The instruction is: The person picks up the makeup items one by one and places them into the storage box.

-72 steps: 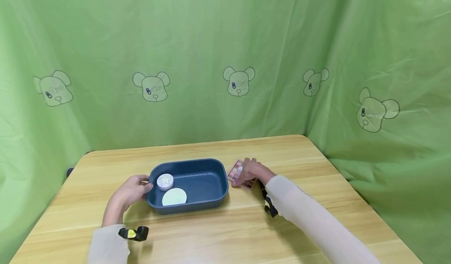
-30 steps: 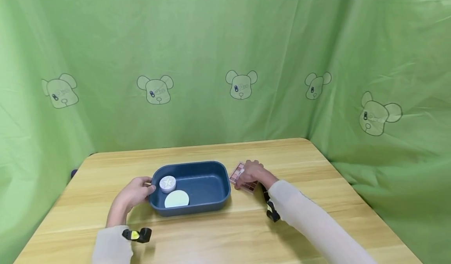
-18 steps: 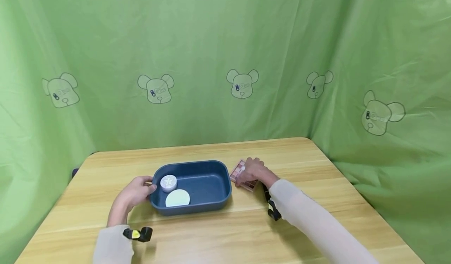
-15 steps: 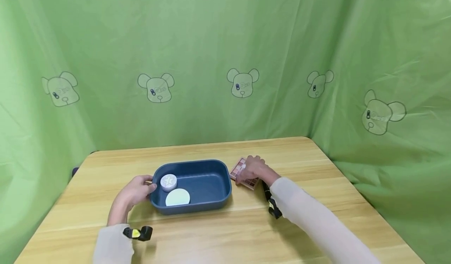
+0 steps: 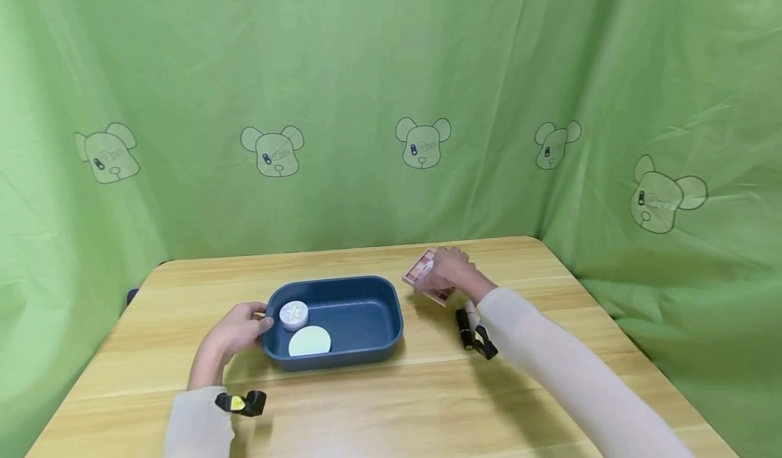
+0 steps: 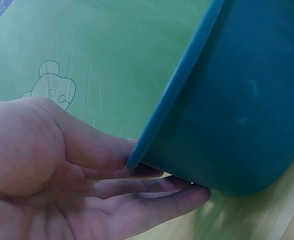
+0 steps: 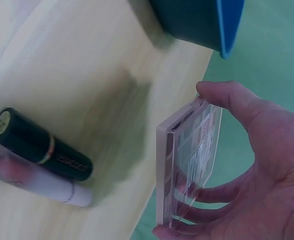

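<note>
My left hand (image 5: 235, 330) grips the left end of a dark blue bin (image 5: 360, 326), thumb at its rim and fingers against the outside wall in the left wrist view. Inside the bin lie a round white case with a star (image 5: 294, 313) and a plain white round thing (image 5: 309, 342), its near part hidden by the front wall. My right hand (image 5: 452, 269) pinches an eyeshadow palette (image 5: 418, 269) by its edges, raised above the table right of the bin. In the right wrist view the palette (image 7: 187, 160) stands on edge between thumb and fingers.
A black lipstick (image 5: 463, 329) and a pale pink-and-white tube (image 7: 41, 180) lie side by side on the wooden table (image 5: 366, 410) under my right wrist. A green curtain (image 5: 342, 105) hangs behind and beside the table.
My right hand has lifted the palette off the table, up and slightly to the right, uncovering the lipstick. My left hand keeps its grip on the bin.
</note>
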{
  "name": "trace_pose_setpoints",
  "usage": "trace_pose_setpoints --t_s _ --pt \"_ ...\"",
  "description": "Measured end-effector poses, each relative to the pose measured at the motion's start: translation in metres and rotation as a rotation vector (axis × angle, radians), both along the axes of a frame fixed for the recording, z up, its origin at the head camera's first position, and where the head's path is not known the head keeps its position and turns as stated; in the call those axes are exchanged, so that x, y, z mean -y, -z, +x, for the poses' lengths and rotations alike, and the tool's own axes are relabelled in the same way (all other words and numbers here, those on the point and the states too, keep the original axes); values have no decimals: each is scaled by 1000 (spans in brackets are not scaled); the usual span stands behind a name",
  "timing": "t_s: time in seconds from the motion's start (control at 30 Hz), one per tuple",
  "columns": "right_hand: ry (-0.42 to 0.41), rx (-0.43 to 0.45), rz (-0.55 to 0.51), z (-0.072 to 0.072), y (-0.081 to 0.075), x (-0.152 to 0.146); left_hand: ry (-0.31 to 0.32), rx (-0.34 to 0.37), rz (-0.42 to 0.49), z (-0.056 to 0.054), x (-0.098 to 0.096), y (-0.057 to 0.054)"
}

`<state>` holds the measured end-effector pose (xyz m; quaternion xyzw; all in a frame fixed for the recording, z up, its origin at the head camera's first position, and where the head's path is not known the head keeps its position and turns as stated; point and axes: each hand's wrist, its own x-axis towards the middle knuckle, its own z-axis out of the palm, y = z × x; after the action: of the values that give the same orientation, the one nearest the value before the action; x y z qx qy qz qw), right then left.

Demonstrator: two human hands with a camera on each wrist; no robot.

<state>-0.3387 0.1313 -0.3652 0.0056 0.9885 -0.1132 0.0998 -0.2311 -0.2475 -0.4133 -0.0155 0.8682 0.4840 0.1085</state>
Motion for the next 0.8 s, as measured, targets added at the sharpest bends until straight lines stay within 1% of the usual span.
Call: trace_pose_setpoints --t_s 0.17,0.4,0.63,0.8 --pt "-26 -27 -12 2 -8 7 -1 -3 0 -1 1 1" --pt "-90 -29 3 7 -17 27 -1 -1 -8 0 1 0" --pt "-182 -58 20 19 -25 55 2 -7 -4 0 1 0" --pt "-234 -70 10 28 -26 73 5 -4 -8 0 1 0"
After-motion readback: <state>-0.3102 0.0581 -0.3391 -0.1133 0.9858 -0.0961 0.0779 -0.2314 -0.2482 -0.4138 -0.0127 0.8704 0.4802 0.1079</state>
